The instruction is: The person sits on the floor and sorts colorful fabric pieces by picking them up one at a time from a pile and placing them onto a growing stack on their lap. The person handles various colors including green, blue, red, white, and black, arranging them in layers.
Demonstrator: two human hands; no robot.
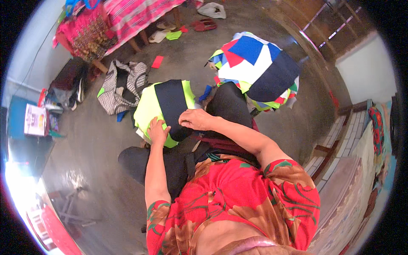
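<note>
A stack of neon yellow-green cloth (148, 108) with a dark navy piece (171, 100) laid on top rests on my lap. My left hand (157, 131) presses down on the yellow cloth's near edge, fingers spread flat. Curled fingers of my right hand (194, 119) pinch the navy piece's near edge. A heap of cut cloth pieces (255, 70) in blue, white, red, navy and yellow lies on the floor just beyond my knee.
A checked bag (121, 85) lies open on the concrete floor to the left. A table with pink striped cloth (131, 17) stands at the back, sandals (206, 24) and scraps near it. A bench (340, 140) runs along the right.
</note>
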